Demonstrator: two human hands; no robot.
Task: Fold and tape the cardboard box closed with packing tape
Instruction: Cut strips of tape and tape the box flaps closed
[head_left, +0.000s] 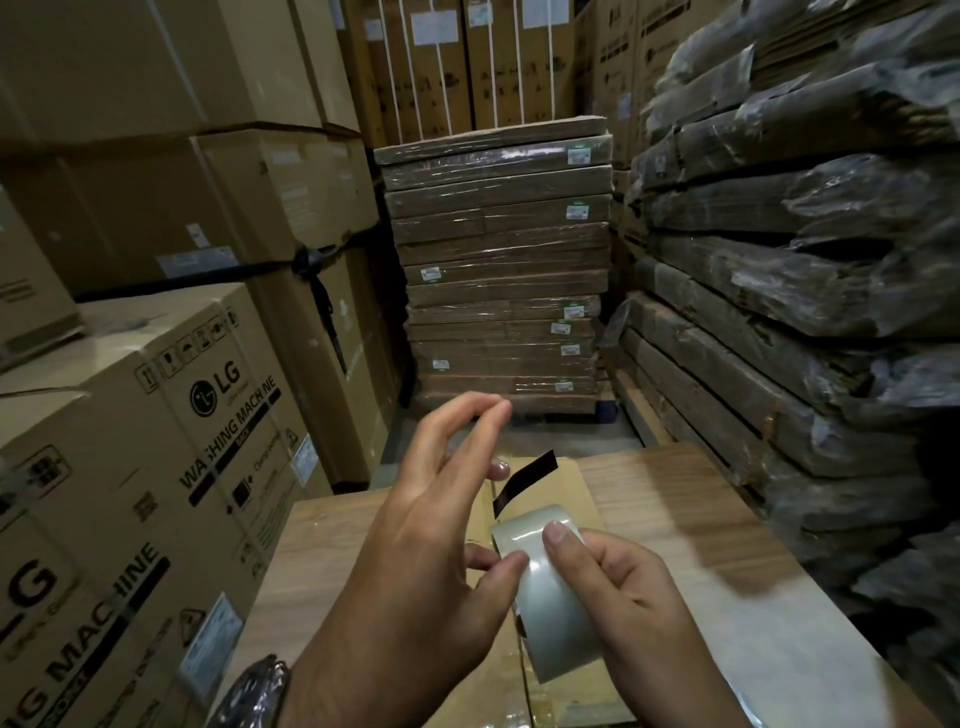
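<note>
Wristwatch (254, 691), dark shiny metal, on the left wrist, well down-left of the tape roll. Tape roll (550, 608): wide cylinder of glossy translucent grey-white packing tape, held on edge. Right hand (639, 597) grips the roll from its right side, thumb flat on the top curve and fingers curled round it. Left hand (431, 525) sits just left of the roll with its back to the camera. Its thumb tip touches the roll's left face and the other fingers are spread, mostly straight, raised above the roll, gripping nothing I can make out. Black strip (524, 483), a thin flat rectangle, sticks up at a tilt from the roll's top edge. One left fingertip is just beside it; can't tell if they touch.

Cardboard box (574, 501) lies directly under and behind the roll: smooth tan panels, lying flat. Table (675, 519), wood grain, under the box and extending right of the roll.

Left of the roll are printed washing-machine cartons (208, 415), matte brown. Straight beyond it stands a stack of flat cardboard bundles (498, 260) in shiny shrink wrap. Right of the roll are plastic-wrapped bundles (779, 260), crinkled film. Farthest back are tall cartons (441, 62) with white straps.
</note>
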